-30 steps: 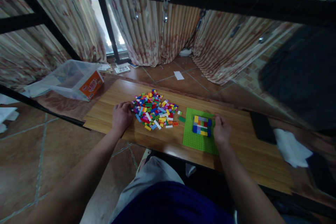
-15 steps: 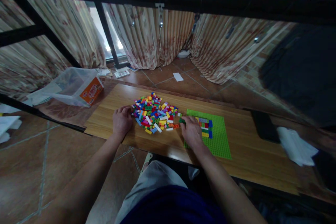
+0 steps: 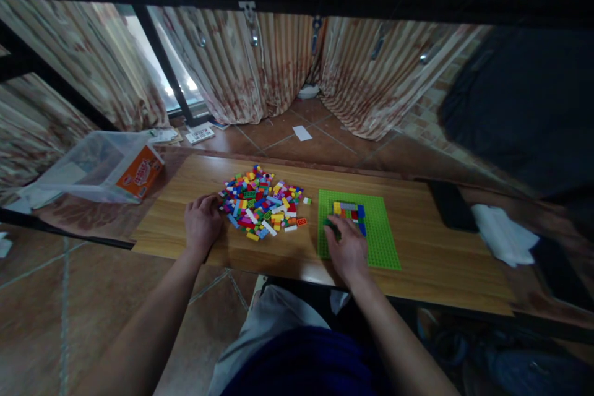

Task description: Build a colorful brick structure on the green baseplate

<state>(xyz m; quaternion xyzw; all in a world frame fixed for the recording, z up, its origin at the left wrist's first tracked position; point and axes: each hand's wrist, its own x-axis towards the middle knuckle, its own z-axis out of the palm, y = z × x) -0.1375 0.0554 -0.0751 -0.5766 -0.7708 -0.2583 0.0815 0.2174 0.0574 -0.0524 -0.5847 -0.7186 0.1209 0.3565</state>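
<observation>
While my right hand [image 3: 349, 249] pinches a brick [image 3: 329, 221], left hand's [image 3: 203, 223] grip unclear, curtains [image 3: 273, 68] hang beyond the table [image 3: 436, 253] at twelve o'clock.

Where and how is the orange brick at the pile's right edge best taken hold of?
Pinch the orange brick by its long sides, probably from above and the right: it lies low, lengthwise roughly left to right, and the pile crowds its left end only.

Your right hand [image 3: 346, 244] pinches a dark green brick [image 3: 329, 221] over the lime-green baseplate [image 3: 383, 241], partly covering the multicoloured brick build [image 3: 355, 214]. Your left hand [image 3: 203, 223] rests beside the loose brick pile [image 3: 262, 201] on the wooden tabletop [image 3: 440, 260].
</observation>
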